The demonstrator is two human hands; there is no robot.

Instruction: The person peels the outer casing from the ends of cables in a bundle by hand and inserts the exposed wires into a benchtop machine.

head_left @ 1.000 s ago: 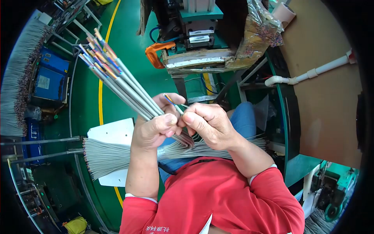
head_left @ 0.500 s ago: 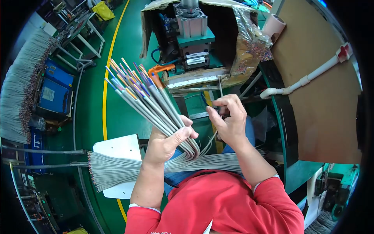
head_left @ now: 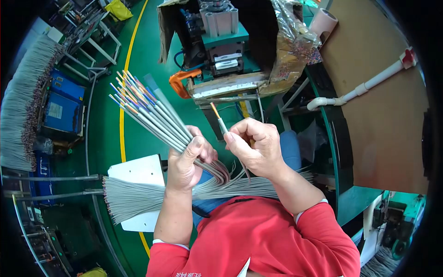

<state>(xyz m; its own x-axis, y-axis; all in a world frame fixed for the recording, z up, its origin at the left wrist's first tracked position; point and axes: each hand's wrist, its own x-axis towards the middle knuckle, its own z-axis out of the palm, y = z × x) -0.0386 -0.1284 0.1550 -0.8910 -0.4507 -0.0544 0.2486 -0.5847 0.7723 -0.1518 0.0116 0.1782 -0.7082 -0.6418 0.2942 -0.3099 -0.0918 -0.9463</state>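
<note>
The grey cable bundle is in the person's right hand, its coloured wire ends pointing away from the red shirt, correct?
Not quite: the head view shows the grey cable bundle in the left hand. Its coloured wire ends do point away from the red shirt.

"How's the light?"
"Bright, fairly even; the plastic wrap [head_left: 296, 39] glints, while the cardboard box [head_left: 260, 39] is deeply shadowed inside."
"And the edges?"
"Bent, fading into black corners."

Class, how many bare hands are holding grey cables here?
2: the left hand grips a grey cable bundle; the right hand pinches a stripped cable end. No other hands show.
</note>
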